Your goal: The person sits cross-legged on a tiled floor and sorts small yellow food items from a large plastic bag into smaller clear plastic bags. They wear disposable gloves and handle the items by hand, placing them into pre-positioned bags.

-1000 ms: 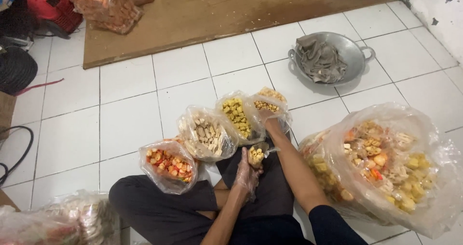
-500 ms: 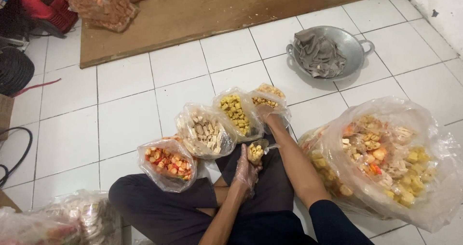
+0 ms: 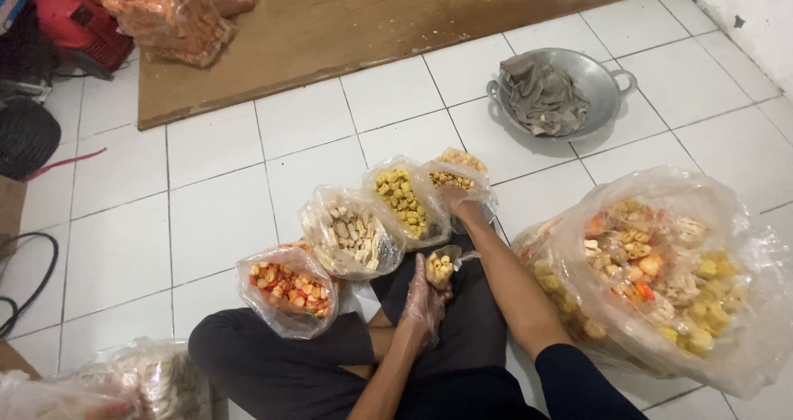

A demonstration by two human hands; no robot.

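Note:
I sit cross-legged on a white tiled floor. My left hand (image 3: 424, 301), in a thin clear plastic glove, holds a small clear packet of yellow snack pieces (image 3: 441, 265) over my lap. My right hand (image 3: 457, 199) reaches forward into an open plastic bag of small brown-yellow snacks (image 3: 459, 169). In an arc before me stand three more open bags: yellow cubes (image 3: 401, 198), pale beige sticks (image 3: 351, 232) and red-orange pieces (image 3: 289, 288).
A big clear bag of mixed snacks (image 3: 661, 271) lies at my right. A metal wok holding a grey cloth (image 3: 562, 94) sits farther back. A wooden board (image 3: 347, 23) with stacked snack packs (image 3: 165, 15) lies beyond. More bagged snacks (image 3: 99, 383) lie at lower left.
My right hand stays in the far bag and my left hand keeps holding the small packet. The view has shifted only slightly.

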